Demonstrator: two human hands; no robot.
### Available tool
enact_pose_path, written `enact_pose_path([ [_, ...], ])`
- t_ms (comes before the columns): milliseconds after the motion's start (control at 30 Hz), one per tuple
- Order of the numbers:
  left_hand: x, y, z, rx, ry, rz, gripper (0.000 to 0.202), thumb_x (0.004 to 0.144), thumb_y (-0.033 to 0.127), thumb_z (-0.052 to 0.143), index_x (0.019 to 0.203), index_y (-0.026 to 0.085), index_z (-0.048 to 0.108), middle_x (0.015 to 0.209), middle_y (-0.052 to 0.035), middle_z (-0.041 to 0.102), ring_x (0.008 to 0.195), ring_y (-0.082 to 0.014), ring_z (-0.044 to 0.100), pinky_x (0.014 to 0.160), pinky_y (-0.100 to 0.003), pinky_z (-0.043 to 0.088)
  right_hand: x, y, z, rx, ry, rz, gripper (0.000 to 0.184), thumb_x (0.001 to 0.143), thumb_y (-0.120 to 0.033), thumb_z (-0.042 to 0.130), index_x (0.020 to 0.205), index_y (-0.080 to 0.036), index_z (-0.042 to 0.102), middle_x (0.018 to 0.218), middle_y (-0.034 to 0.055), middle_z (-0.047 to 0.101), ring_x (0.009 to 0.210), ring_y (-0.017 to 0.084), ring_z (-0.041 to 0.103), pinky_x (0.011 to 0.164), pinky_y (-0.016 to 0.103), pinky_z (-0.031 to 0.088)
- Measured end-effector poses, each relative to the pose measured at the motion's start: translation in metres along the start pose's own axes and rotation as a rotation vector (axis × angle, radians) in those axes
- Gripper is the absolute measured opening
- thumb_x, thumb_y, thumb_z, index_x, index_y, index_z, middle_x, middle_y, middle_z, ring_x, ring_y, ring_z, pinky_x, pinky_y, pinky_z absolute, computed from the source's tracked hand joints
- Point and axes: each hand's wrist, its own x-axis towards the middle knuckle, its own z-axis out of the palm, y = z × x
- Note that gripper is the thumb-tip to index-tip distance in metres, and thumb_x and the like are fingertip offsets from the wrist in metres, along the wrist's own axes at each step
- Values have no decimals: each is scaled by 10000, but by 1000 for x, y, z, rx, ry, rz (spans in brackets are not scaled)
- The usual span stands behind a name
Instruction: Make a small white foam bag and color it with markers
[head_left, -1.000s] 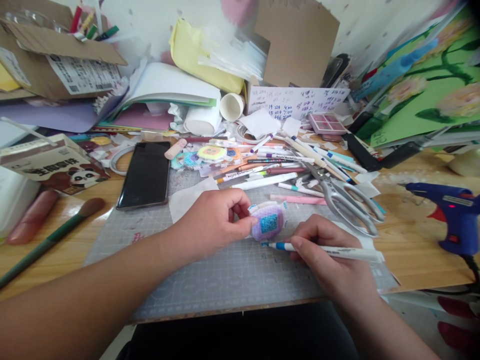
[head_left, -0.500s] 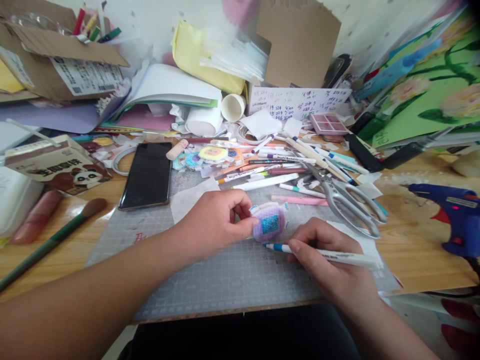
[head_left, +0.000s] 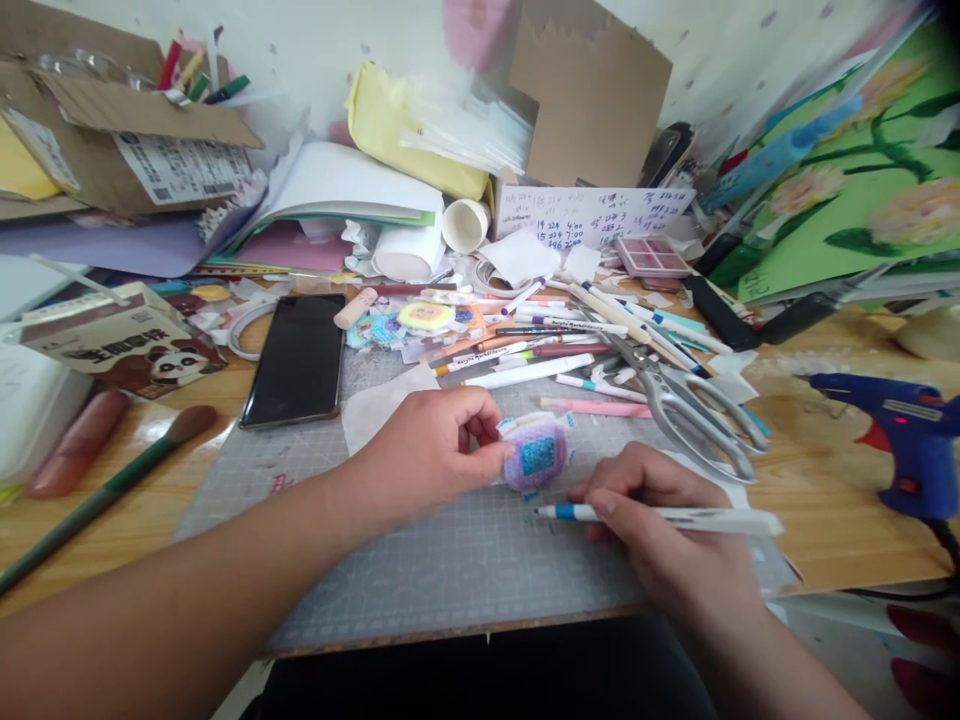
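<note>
Between the thumb and fingers of my left hand [head_left: 442, 440] is the edge of a small rounded craft piece [head_left: 535, 456], purple with a blue square in its middle and small blue tabs along its rim. My right hand [head_left: 660, 510] grips a white marker pen [head_left: 697, 519] with a blue collar. The marker's tip points left, a little below the piece and apart from it. Both hands are over the grey cutting mat [head_left: 450, 580]. A yellow craft piece [head_left: 426, 317] lies among others behind my left hand.
Silver scissors [head_left: 697, 400] lie right of many scattered markers [head_left: 532, 370]. A blue glue gun [head_left: 900, 430] stands at the right edge. Left are a black phone [head_left: 295, 360], a panda carton [head_left: 124, 340] and a green-handled brush [head_left: 112, 490]. Paper and boxes line the back.
The marker tip has moved down and away from the craft piece's lower edge, where a blue tab now shows. My left hand keeps its hold; the view has shifted slightly.
</note>
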Motion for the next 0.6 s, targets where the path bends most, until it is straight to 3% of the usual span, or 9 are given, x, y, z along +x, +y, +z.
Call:
enact_pose_path([
  [133, -1, 0, -6, -92, -36, -43, 159, 747, 332, 635, 722, 183, 586, 614, 55, 504, 571, -103, 452, 516, -210, 343, -1, 3, -2, 395, 164, -218, 161, 831, -168, 551, 692, -238, 594, 526, -22, 567, 551, 160, 538, 619, 334, 472],
  [233, -1, 0, -16, -239, -77, -71, 167, 767, 331, 612, 741, 172, 567, 614, 62, 479, 557, -90, 422, 510, -204, 319, 0, 7, 0, 383, 370, -310, 105, 837, -179, 578, 813, -259, 643, 673, -13, 635, 624, 157, 581, 621, 313, 490],
  [300, -2, -1, -22, -328, -131, -84, 163, 772, 323, 605, 753, 167, 559, 621, 60, 492, 553, -87, 428, 516, -206, 324, 3, 10, 1, 298, 395, -312, 160, 860, -250, 584, 1002, -288, 647, 910, 22, 690, 745, 184, 639, 644, 338, 529],
  [400, -3, 0, -27, -383, -240, -91, 152, 768, 303, 616, 747, 162, 563, 650, 44, 543, 590, -98, 482, 561, -218, 376, 5, 10, 1, 104, 157, -298, 287, 918, -320, 517, 1197, -316, 584, 1217, 72, 640, 991, 240, 647, 750, 405, 561],
  [500, -2, 1, -23, -328, -316, -59, 140, 755, 294, 634, 737, 163, 587, 647, 46, 561, 601, -103, 504, 571, -216, 391, 5, 7, 1, -120, -114, -322, 315, 881, -271, 596, 1194, -299, 584, 1325, 74, 580, 1148, 248, 583, 837, 377, 550],
  [600, 3, 1, -17, -170, -203, -11, 150, 730, 314, 651, 727, 166, 627, 626, 40, 575, 588, -120, 507, 539, -223, 382, 6, 5, 5, -227, -176, -357, 279, 830, -236, 656, 1102, -256, 599, 1275, 86, 595, 1036, 220, 643, 781, 323, 570],
])
